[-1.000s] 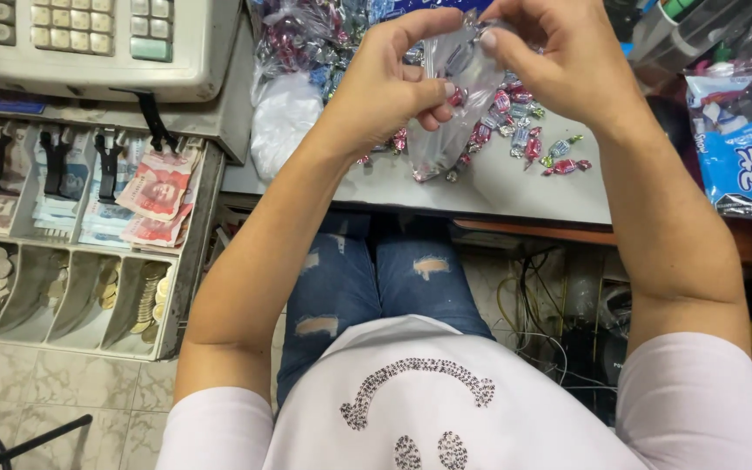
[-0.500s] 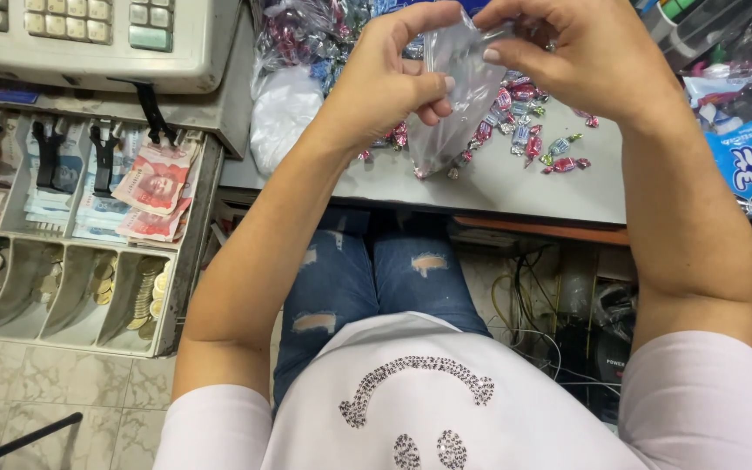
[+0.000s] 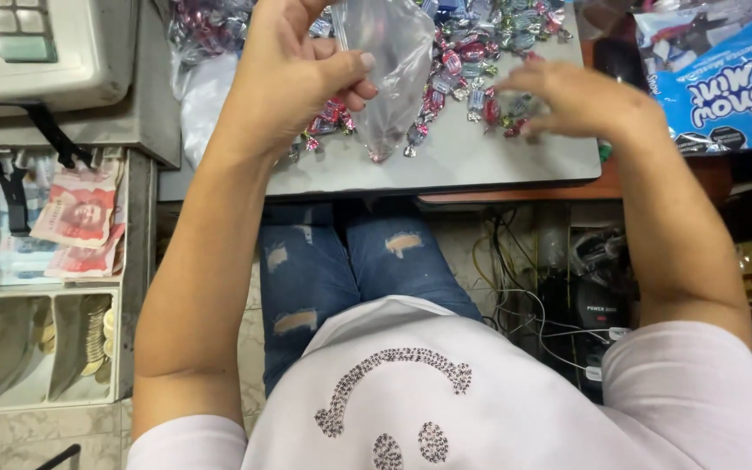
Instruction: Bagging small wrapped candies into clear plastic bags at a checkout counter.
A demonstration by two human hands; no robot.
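My left hand [image 3: 293, 74] pinches the rim of a small clear plastic bag [image 3: 391, 65], which hangs down over the grey counter [image 3: 463, 161]. A few wrapped candies show at the bag's bottom. My right hand [image 3: 567, 96] lies palm down on a heap of pink, red and silver wrapped candies [image 3: 472, 61], fingers spread and blurred among them. The hand hides whatever is under its fingers.
An open cash drawer [image 3: 41, 287] at the left holds red banknotes [image 3: 80, 209] and coins, under a grey cash register [image 3: 41, 48]. A blue candy package [image 3: 715, 78] lies at the right. Cables and a black box [image 3: 594, 287] sit under the counter, beside my knees.
My right hand let go of the bag and dropped to the right onto the candy heap. My left hand alone now holds the bag.
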